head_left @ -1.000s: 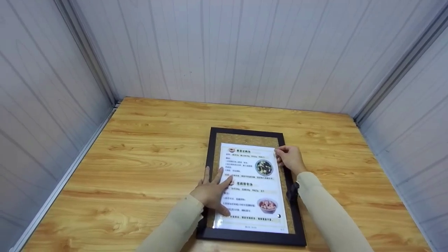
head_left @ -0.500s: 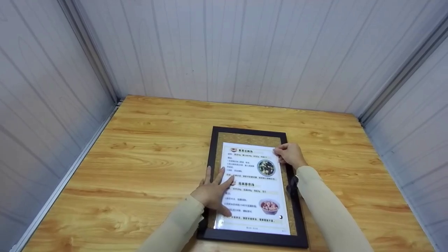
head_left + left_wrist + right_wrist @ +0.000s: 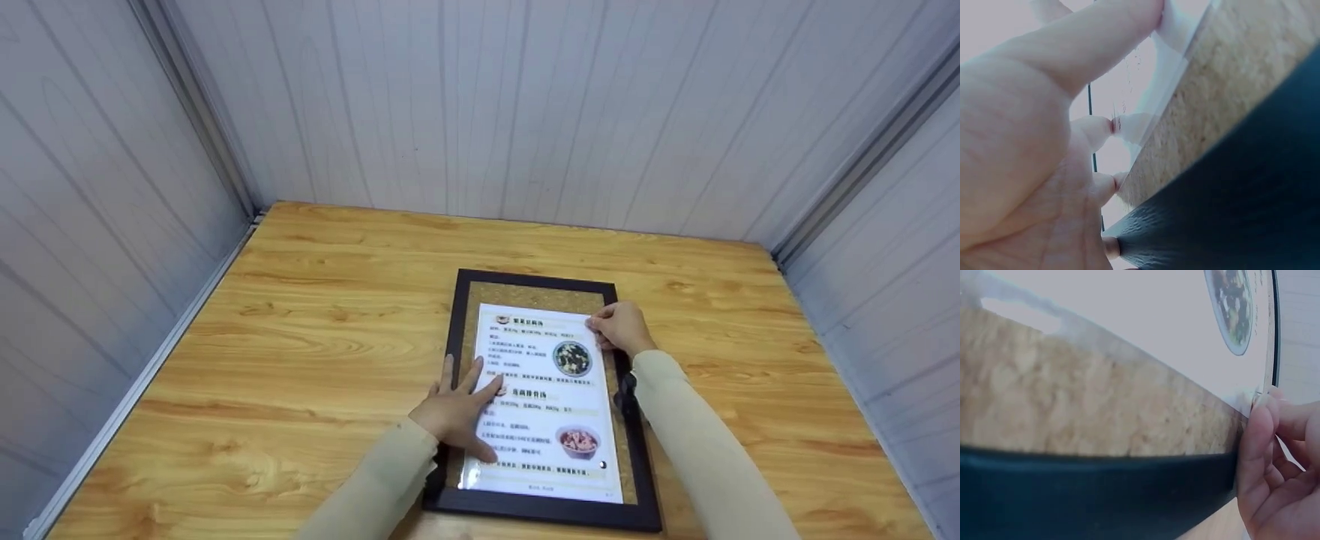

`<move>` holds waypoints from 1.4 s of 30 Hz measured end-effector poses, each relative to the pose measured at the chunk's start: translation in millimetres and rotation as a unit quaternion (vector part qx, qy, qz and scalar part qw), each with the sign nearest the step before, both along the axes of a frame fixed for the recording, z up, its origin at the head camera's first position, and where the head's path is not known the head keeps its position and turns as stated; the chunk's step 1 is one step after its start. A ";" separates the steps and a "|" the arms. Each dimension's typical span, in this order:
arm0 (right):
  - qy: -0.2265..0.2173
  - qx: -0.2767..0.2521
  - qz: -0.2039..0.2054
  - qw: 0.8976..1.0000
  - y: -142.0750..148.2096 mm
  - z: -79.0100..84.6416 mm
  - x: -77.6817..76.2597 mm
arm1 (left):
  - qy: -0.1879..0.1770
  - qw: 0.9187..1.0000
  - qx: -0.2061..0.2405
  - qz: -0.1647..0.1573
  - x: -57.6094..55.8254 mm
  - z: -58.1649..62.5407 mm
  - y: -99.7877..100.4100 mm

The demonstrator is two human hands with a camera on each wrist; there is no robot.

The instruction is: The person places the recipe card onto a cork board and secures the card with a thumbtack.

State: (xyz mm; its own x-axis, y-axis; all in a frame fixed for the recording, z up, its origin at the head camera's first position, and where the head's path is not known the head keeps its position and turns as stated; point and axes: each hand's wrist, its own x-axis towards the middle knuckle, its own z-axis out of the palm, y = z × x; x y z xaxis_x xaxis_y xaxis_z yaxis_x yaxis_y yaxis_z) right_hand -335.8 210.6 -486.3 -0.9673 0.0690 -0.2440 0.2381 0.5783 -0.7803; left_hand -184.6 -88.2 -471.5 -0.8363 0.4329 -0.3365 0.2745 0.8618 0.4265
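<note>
A laminated recipe sheet [image 3: 540, 420] with two food pictures lies on a cork board [image 3: 536, 296] in a dark frame [image 3: 540, 508]. My left hand [image 3: 454, 414] is spread over the sheet's left edge and the frame; in the left wrist view, its fingertips [image 3: 1148, 11] touch the clear margin. At the sheet's upper right corner my right hand [image 3: 622, 330] pinches a small thing, apparently a pushpin, between thumb and forefinger. In the right wrist view the fingertips [image 3: 1264, 410] mostly hide it. A round dark pin head [image 3: 603, 465] shows near the sheet's lower right corner.
The board lies on a wood-grain table [image 3: 315, 337], near its front edge. Pale panelled walls [image 3: 480, 112] enclose the back and both sides. A dark band [image 3: 626, 390] is round the right wrist, beside the frame's right edge.
Both hands stay nearly in place. The right hand's fingers have drawn slightly closer in at the corner. The whole view has shifted a little.
</note>
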 end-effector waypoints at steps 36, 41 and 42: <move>-0.080 0.026 -0.018 0.996 -15.4 12.6 -14.4 | 0.003 1.000 0.002 0.013 -0.5 -1.4 -2.9; -0.082 0.045 -0.020 0.995 -12.4 14.3 -14.5 | -0.001 1.000 0.008 0.009 -2.1 -1.5 0.2; -0.082 0.047 -0.021 0.995 -11.5 14.6 -14.7 | 0.000 1.000 0.008 0.007 -2.4 -1.5 0.9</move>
